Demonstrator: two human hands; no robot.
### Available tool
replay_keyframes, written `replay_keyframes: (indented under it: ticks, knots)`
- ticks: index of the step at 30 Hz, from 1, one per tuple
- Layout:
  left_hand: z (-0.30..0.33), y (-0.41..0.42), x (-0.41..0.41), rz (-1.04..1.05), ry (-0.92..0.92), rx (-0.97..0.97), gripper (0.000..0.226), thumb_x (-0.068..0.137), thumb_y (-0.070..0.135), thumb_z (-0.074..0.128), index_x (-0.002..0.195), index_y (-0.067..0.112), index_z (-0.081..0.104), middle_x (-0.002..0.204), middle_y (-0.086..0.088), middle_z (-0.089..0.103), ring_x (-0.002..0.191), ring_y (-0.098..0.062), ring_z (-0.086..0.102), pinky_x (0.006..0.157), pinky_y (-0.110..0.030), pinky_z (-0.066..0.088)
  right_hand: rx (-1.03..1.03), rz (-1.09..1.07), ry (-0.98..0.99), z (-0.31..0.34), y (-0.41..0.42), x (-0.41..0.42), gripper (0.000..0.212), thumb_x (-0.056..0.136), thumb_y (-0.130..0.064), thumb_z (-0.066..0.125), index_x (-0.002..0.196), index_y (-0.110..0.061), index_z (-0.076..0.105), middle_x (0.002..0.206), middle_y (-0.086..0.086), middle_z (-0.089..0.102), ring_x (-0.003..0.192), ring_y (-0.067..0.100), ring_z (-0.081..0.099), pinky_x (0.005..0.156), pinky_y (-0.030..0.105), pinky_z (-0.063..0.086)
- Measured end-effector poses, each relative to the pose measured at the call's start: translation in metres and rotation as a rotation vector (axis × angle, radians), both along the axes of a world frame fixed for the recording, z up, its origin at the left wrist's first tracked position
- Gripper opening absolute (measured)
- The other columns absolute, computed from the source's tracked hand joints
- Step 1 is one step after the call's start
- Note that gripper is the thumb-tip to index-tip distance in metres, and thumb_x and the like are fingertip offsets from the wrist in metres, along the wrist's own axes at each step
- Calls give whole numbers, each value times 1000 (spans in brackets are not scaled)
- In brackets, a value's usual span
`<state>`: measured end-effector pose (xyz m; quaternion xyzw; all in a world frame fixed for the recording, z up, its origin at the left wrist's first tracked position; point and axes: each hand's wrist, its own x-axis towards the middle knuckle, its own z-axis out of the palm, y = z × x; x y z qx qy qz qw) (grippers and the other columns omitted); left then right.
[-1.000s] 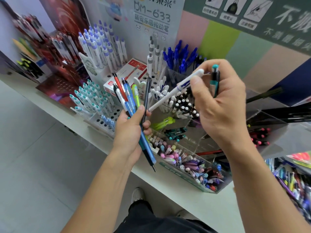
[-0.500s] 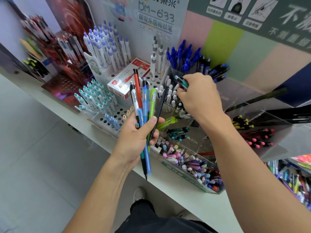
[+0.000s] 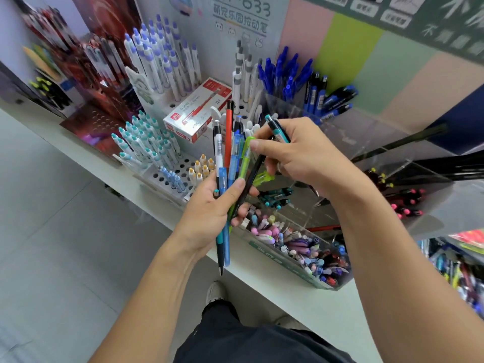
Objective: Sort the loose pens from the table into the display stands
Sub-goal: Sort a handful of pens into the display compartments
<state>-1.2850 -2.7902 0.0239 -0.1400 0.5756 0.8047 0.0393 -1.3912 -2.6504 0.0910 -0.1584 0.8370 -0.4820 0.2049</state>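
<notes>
My left hand (image 3: 209,213) grips a fanned bundle of pens (image 3: 230,163): a white one, a red one, blue ones, a lime-green one and a black one, tips pointing down. My right hand (image 3: 301,158) is right beside the top of that bundle. It holds a teal and black pen (image 3: 277,129) between its fingers, and its thumb and forefinger touch the lime-green pen (image 3: 246,158). Behind both hands stand the display stands: a white perforated stand (image 3: 167,176) with teal-capped pens and clear acrylic bins (image 3: 340,142).
A red and white pen box (image 3: 196,111) lies on the white stand. Blue pens (image 3: 285,72) fill a clear cup at the back. A clear tray (image 3: 296,244) of mixed pens sits at the shelf's front edge. Pink-tipped pens (image 3: 406,205) lie in a bin at right.
My right hand drew back from the white pens in the stand and came to the bundle in my left hand. The white pen it held a second ago is gone from it.
</notes>
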Motion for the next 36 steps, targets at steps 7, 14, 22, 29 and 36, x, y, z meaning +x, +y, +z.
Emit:
replay_keyframes:
  ticks: [7,14,22,29,36]
  knots:
    - [-13,-6,3,-88,25,-99,18,100,8,54,113,20,58,80,4,68,60,-11,51,48,-22,41,-401,-309,39,3,-2,4,19,100,-10,55,83,-18,59,58,9,59,36,6,40,37,18,30]
    - [-23,-15,4,155,-54,57,17,103,7,52,113,18,59,80,1,62,54,-8,44,44,-17,35,-294,-463,602,-21,16,6,10,100,-16,55,91,-17,60,74,10,66,66,31,63,63,50,52]
    - [-25,-17,-2,194,-78,29,16,103,9,52,112,20,59,81,1,63,56,-8,45,45,-17,37,-172,-372,509,-63,1,18,8,102,-19,56,101,-13,62,76,7,68,69,27,65,63,45,51]
    - [-24,-13,1,186,-72,34,16,102,8,54,114,16,59,79,1,68,56,-9,48,45,-19,38,-9,-240,601,-89,4,38,9,96,-22,62,102,-16,66,72,-3,65,58,12,56,55,29,45]
    - [-20,-7,-2,151,-75,20,12,100,8,56,110,15,57,82,-2,71,56,-10,49,45,-19,39,446,-96,439,-102,11,37,12,96,-30,62,90,-21,67,80,-2,66,76,24,63,66,38,52]
